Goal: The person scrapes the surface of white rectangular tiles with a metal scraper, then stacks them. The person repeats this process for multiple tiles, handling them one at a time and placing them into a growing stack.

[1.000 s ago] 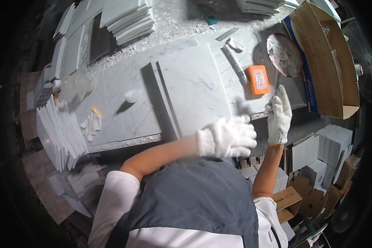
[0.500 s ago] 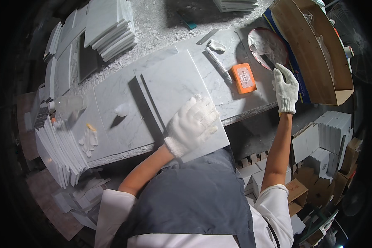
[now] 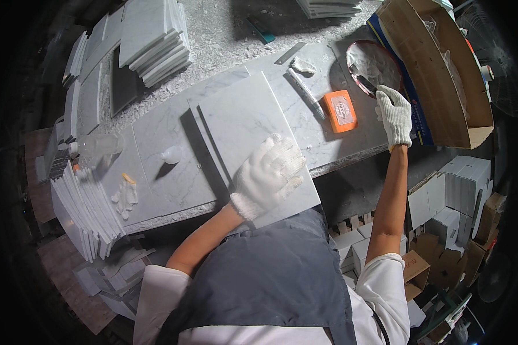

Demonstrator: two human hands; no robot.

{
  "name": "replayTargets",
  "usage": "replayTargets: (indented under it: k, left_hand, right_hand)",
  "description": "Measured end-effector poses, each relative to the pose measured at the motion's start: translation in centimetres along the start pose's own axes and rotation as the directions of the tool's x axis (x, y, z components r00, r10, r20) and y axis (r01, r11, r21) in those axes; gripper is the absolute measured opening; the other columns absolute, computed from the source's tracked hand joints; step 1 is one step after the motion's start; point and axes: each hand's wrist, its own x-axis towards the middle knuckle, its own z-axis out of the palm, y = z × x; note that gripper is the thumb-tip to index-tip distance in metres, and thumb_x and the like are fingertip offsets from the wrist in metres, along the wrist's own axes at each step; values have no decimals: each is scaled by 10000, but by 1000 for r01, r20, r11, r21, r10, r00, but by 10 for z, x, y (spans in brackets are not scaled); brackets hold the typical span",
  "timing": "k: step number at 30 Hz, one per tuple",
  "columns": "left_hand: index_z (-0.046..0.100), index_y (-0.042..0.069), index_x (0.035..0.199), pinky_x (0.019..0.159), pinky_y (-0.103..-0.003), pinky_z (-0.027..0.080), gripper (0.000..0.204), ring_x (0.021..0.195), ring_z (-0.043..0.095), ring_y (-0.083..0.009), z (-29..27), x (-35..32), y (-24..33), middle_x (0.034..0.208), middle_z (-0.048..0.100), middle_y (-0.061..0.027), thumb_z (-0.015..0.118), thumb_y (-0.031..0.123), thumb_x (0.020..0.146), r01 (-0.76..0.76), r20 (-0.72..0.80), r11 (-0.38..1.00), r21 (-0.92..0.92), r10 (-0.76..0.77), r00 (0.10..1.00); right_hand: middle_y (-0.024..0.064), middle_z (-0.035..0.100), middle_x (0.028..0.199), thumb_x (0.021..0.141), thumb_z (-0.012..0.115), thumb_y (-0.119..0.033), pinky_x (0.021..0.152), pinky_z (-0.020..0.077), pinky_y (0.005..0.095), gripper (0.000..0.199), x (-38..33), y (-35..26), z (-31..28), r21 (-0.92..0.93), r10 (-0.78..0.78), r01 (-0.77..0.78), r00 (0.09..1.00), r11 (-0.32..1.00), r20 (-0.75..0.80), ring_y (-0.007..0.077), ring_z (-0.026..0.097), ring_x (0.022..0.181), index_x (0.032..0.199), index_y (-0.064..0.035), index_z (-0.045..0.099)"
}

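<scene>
My left hand [image 3: 269, 175], in a white knit glove, lies flat on a grey-white marble slab [image 3: 242, 115], near its front right edge. The slab is raised above the table and leaves a dark shadow along its left side. At the right, my gloved right hand [image 3: 395, 115] is closed round a dark, flat, scraper-like tool [image 3: 365, 84]. The tool's far end reaches into a red-rimmed bowl [image 3: 380, 54] of whitish paste; the fingers hide its near end. Between the hands stand an orange box [image 3: 341, 111] and a white marker-like tube [image 3: 305, 93].
An open cardboard box [image 3: 429, 69] flanks the bowl. Stacked slabs rise at the far left [image 3: 155, 43] and near left [image 3: 86, 213]. A spare glove [image 3: 125, 196], a clear bottle [image 3: 98, 145] and a small white pointed piece [image 3: 171, 154] lie left of the slab. White chips cover the table's back.
My right hand has shifted slightly to the left and away from me, and the dark tool now sits at a different angle in the bowl. My left hand stays on the slab.
</scene>
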Motion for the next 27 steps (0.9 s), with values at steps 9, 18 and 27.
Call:
replayTargets:
  k: [9, 18, 27]
  left_hand:
    - [711, 197, 1293, 1133, -434, 390, 401, 1340, 493, -325, 1, -2, 0, 1381, 635, -72, 654, 389, 946, 45, 13, 997, -63, -44, 999]
    - [718, 188, 1276, 1146, -402, 405, 409, 1353, 484, -315, -11, 5, 1, 1376, 631, -80, 641, 419, 947, -6, -10, 996, -85, 5, 1000]
    - [713, 157, 1272, 1193, -390, 325, 383, 1353, 491, -267, -19, 11, 1, 1317, 673, -72, 601, 365, 970, -47, -35, 995, -92, 44, 998]
  right_hand:
    - [-11, 692, 872, 961, 717, -228, 594, 492, 225, 340, 5, 15, -3, 205, 115, -127, 991, 971, 70, 68, 615, 685, 1237, -30, 721]
    - [-28, 650, 863, 984, 694, -205, 577, 439, 197, 366, -29, 10, -7, 367, 75, -98, 994, 925, 75, 46, 559, 676, 1284, 5, 683]
    - [12, 706, 916, 982, 701, -167, 595, 472, 213, 374, -124, 4, 69, 561, 91, -252, 950, 788, 299, 68, 617, 689, 1298, 29, 660]
